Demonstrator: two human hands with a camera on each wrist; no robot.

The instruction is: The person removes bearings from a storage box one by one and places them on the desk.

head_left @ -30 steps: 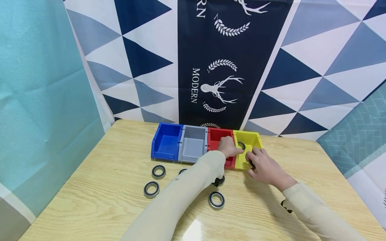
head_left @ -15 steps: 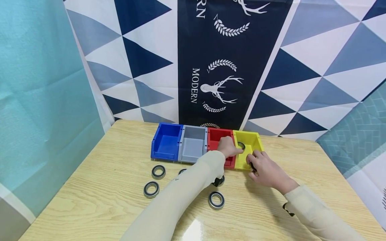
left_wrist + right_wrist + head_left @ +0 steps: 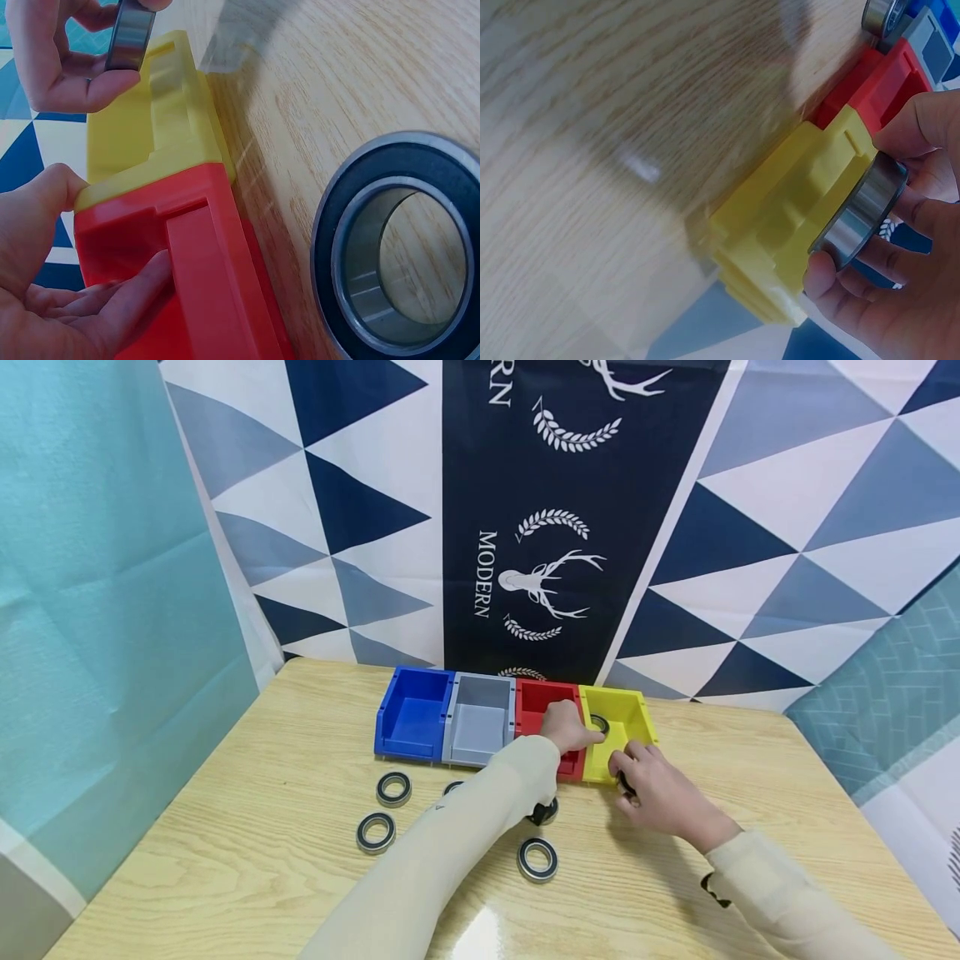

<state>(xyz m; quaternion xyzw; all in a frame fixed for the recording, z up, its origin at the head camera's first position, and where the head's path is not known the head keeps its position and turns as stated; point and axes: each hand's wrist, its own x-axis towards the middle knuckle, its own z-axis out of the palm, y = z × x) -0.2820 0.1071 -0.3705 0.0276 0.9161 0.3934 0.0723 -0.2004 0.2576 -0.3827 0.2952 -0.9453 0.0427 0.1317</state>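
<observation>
My right hand pinches a ball bearing, a steel ring with black seals, between thumb and fingertips. It holds the bearing tilted over the front of the yellow bin. Another bearing leans inside that bin near its left wall. My left hand grips the side wall of the red bin where it adjoins the yellow one. Its thumb lies over the shared edge, while the fingers reach down inside the red bin.
A grey bin and a blue bin continue the row leftward. Several bearings lie on the wooden table, including one front bearing and one left bearing. My left sleeve partly covers others. A patterned cloth hangs behind.
My right hand, with its bearing, has shifted slightly right and back left, ending a little lower at the yellow bin's front. My left hand has stayed in place.
</observation>
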